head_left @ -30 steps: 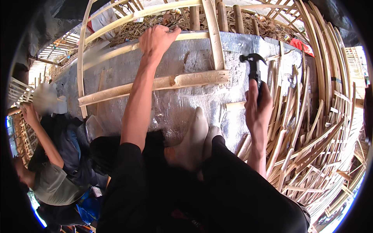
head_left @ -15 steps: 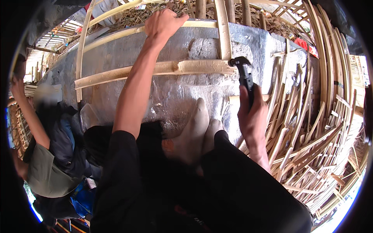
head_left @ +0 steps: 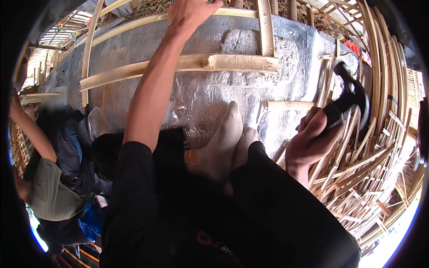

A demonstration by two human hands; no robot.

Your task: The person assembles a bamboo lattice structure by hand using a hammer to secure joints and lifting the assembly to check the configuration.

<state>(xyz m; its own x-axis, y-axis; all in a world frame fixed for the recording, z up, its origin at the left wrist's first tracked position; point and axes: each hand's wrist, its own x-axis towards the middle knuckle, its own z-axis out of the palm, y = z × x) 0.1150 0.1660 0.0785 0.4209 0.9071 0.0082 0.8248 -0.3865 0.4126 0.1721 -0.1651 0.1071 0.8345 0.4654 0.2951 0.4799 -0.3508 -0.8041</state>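
Observation:
Raised off the work, my right hand (head_left: 315, 140) is closed round the handle of a black claw hammer (head_left: 353, 100), whose head is slightly smeared by motion. My left hand (head_left: 190, 12) reaches to the far side, its fingers curled at the far bamboo strip (head_left: 237, 13); part of the grip is hidden. A wide split bamboo piece (head_left: 241, 63) lies crosswise under my left forearm. At its right end it meets an upright bamboo strip (head_left: 265, 33). Another upright strip (head_left: 89, 53) crosses its left end. Under this frame is a silvery foil-faced sheet (head_left: 187, 100).
My sock-covered feet (head_left: 225, 134) rest on the foil. A rough grey patch (head_left: 241, 42) shows near the frame's right corner. Many loose bamboo slats (head_left: 357, 165) are heaped to the right. At the left sits another person in an olive garment (head_left: 53, 187). Dry leaves (head_left: 301, 20) lie beyond.
My right hand has swung the hammer up and right, away from the bamboo joint. The left hand keeps its place on the far strip, while the view has tilted slightly.

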